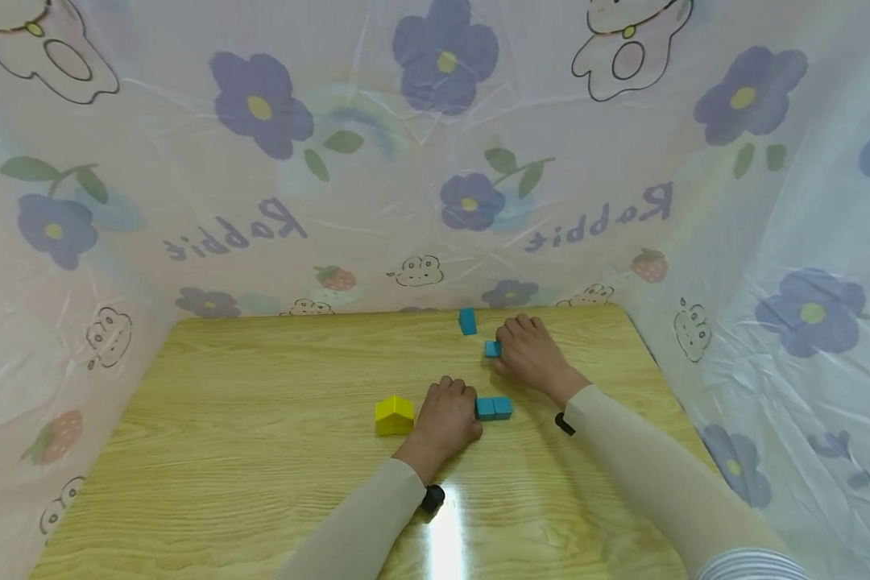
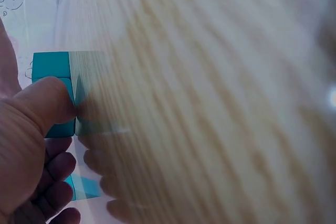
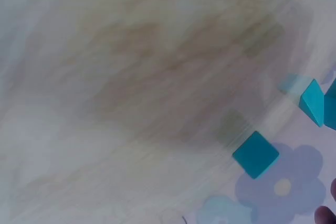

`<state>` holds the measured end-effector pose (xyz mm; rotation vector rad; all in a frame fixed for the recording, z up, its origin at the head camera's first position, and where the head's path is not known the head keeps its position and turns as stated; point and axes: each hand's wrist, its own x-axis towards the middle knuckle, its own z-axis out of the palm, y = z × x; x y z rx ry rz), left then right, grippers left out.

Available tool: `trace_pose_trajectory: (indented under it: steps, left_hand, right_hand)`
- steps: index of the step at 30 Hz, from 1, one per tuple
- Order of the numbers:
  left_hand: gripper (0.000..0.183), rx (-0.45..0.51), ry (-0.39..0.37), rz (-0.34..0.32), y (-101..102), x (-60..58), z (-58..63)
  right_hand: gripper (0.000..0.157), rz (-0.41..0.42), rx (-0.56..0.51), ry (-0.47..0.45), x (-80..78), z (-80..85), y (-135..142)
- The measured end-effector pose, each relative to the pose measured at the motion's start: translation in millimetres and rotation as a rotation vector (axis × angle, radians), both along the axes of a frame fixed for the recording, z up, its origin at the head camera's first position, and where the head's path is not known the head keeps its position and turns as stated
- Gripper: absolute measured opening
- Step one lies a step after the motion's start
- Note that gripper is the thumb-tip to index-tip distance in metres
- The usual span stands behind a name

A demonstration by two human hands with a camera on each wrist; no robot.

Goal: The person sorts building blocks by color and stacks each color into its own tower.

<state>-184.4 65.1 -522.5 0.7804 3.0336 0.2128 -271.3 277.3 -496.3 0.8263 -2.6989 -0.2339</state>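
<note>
In the head view my left hand (image 1: 445, 415) grips the nearer of two small blue blocks (image 1: 494, 408) that stand side by side on the table. The left wrist view shows the thumb (image 2: 50, 103) across one blue block, with the other block (image 2: 51, 64) flush beside it. Farther back on the right, my right hand (image 1: 532, 354) has curled fingers and pinches a blue block (image 1: 492, 349) at its left side. Fingertips (image 3: 325, 215) barely enter the right wrist view, where a blue block (image 3: 255, 155) and a wedge-like blue block (image 3: 313, 103) stand.
A yellow house-shaped block (image 1: 395, 416) stands left of my left hand. Another blue block (image 1: 467, 321) with a slanted top is at the table's back edge. Flower-printed sheeting (image 1: 377, 201) rises behind and beside the wooden table (image 1: 261, 451).
</note>
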Motion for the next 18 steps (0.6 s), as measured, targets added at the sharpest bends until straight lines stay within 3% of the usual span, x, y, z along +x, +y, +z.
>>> trace_pose_trajectory:
  steps: [3,8,18]
  left_hand:
    - [0.037,-0.001,-0.005,0.000,0,-0.7,-0.3]
    - [0.038,0.004,-0.023,0.000,-1,-1.8,-0.2]
    - [0.037,0.011,-0.016,-0.015,-1,-2.6,1.9]
  right_hand:
    - [0.041,0.034,0.048,0.069,9.4,2.5,10]
    - [0.037,0.085,0.021,0.087,22.1,7.3,19]
    - [0.033,0.158,-0.129,-0.035,53.8,23.9,17]
